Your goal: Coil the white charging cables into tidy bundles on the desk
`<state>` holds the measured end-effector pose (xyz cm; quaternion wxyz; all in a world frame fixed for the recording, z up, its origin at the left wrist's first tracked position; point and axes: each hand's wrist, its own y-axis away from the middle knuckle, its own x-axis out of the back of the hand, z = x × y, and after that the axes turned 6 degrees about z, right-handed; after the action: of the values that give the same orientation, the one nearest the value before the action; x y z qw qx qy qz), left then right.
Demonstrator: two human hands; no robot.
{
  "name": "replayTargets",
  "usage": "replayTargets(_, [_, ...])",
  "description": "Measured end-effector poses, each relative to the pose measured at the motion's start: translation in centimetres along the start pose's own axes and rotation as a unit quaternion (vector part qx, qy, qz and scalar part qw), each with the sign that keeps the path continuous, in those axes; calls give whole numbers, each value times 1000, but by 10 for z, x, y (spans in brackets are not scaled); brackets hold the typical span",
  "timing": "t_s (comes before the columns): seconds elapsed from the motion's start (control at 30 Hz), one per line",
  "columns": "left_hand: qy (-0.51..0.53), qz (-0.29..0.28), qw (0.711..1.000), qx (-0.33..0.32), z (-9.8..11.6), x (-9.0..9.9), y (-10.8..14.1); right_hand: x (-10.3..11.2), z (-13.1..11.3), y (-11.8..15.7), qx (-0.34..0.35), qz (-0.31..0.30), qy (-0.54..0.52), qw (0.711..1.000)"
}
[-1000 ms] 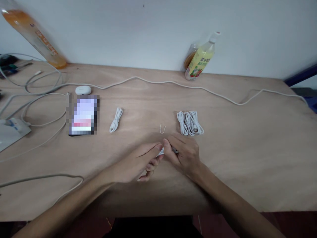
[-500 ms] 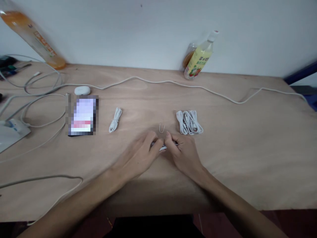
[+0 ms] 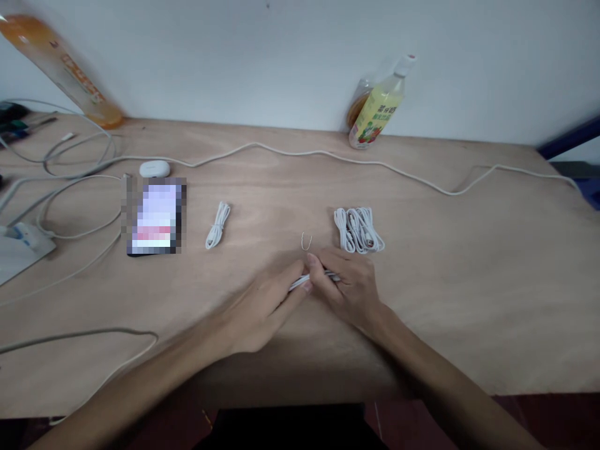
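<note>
Both my hands meet over the front middle of the table around a white folded cable [image 3: 300, 282]. My left hand [image 3: 265, 303] grips its left end, with fingers and thumb closed on it. My right hand [image 3: 349, 284] pinches the other end, its thumb lying across the strands. Just beyond my fingertips lies a small U-shaped white twist tie [image 3: 306, 241]. To the right of the tie rest several bundled white cables [image 3: 359, 230] side by side. A single tied white cable bundle [image 3: 218, 225] lies to the left. My fingers hide much of the held cable.
A phone [image 3: 157, 216] and a white earbud case [image 3: 154, 169] lie at left, near loose cords and a power strip [image 3: 23, 250]. One long white cord [image 3: 319, 154] crosses the back. An orange drink bottle [image 3: 60, 69] and a yellow-labelled bottle [image 3: 379, 109] stand by the wall.
My left hand has shifted its grip, and its thumb has moved down. More of the white cable now shows between my hands. The bundles and the twist tie have stayed in place.
</note>
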<state>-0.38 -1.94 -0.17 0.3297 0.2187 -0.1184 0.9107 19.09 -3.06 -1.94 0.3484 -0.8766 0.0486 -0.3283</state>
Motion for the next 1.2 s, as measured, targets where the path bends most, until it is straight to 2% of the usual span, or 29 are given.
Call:
replayTargets(0.1, [103,-7,994,33,2,-1,1,0,2,0,42,24,24,999])
replayTargets(0.27, [186,-41,974,126,2,3,-1,1,3,2,88,47,70,993])
replayTargets(0.4, [251,-110,943,191,0,8,-2,2,4,3,106,36,75,991])
replayTargets(0.47, [265,-116,932,220,-2,8,-1,3,5,3,94,22,70,993])
replayTargets(0.57, [253,-104,934,229,-4,6,0,4,6,2,81,2,63,995])
replayTargets(0.67, [245,-102,941,212,-4,6,0,6,7,0,103,-9,68,992])
replayTargets(0.8, [294,-132,920,221,0,8,-1,9,6,0,134,-8,74,988])
replayTargets(0.83, [290,-132,923,217,2,9,-1,9,5,0,129,-8,71,989])
replayTargets(0.9, [232,-104,951,175,3,8,0,7,4,1,109,-8,58,992])
replayTargets(1.0, [63,-22,996,56,-1,3,3,4,5,1,76,-7,35,996])
replayTargets(1.07, [-38,13,999,-20,-5,-2,4,2,5,1,48,-8,31,998])
replayTargets(1.2, [-172,52,980,-79,-12,-11,3,2,3,0,-27,-6,20,999])
